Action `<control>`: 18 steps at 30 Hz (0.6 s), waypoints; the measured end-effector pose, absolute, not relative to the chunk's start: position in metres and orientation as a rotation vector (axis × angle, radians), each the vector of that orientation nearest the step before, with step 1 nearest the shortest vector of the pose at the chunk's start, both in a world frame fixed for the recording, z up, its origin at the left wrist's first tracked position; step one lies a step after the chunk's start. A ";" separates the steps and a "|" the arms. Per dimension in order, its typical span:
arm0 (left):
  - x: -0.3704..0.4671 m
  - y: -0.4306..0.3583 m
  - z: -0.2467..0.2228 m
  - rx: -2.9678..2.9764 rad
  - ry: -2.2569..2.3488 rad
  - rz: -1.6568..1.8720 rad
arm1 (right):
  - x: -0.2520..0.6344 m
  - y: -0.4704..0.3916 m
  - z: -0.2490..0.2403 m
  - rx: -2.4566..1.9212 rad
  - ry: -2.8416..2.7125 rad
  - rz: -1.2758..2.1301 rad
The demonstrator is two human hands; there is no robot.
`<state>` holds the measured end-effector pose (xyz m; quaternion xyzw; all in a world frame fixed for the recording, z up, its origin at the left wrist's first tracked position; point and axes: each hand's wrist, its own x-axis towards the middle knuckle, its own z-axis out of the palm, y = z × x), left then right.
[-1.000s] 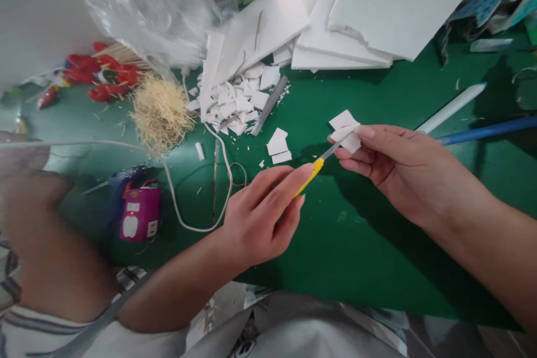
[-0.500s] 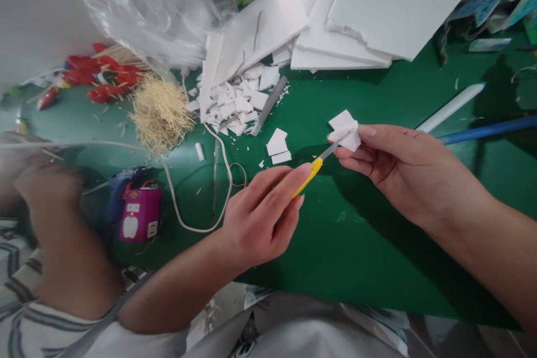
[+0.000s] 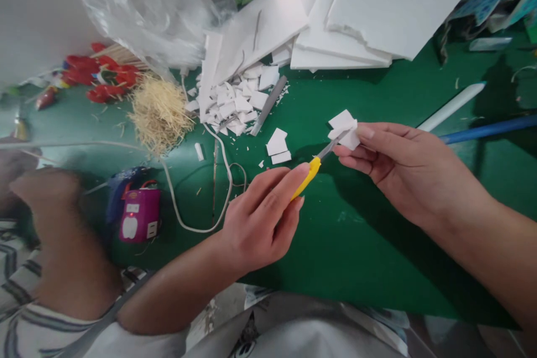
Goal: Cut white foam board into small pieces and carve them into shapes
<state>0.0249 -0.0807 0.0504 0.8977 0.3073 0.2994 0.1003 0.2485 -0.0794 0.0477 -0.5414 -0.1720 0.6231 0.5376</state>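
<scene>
Holding a small white foam-board piece [image 3: 344, 130] pinched between thumb and fingertips above the green worktop [image 3: 377, 246], the right hand [image 3: 398, 170] presented one edge to the blade. The left hand [image 3: 260, 218] had its fingers [image 3: 280, 185] clenched round a yellow-handled craft knife [image 3: 311, 170], tip touching the piece. Cutting cleanly probably called for short, shallow strokes directed away from the right thumb, which sat just beside the blade.
</scene>
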 end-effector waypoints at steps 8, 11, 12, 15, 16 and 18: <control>0.025 -0.080 0.051 2.674 0.889 0.883 | 0.249 -0.081 0.045 -1.288 -0.471 1.480; 0.026 -0.079 0.050 2.678 0.885 0.877 | 0.249 -0.081 0.046 -1.285 -0.443 1.471; 0.026 -0.078 0.049 2.679 0.884 0.880 | 0.249 -0.081 0.046 -1.285 -0.434 1.469; 0.027 -0.077 0.049 2.689 0.872 0.893 | 0.248 -0.080 0.046 -1.295 -0.443 1.463; 0.027 -0.077 0.050 2.692 0.873 0.892 | 0.248 -0.080 0.046 -1.301 -0.454 1.457; 0.027 -0.078 0.051 2.697 0.892 0.871 | 0.247 -0.080 0.046 -1.309 -0.466 1.443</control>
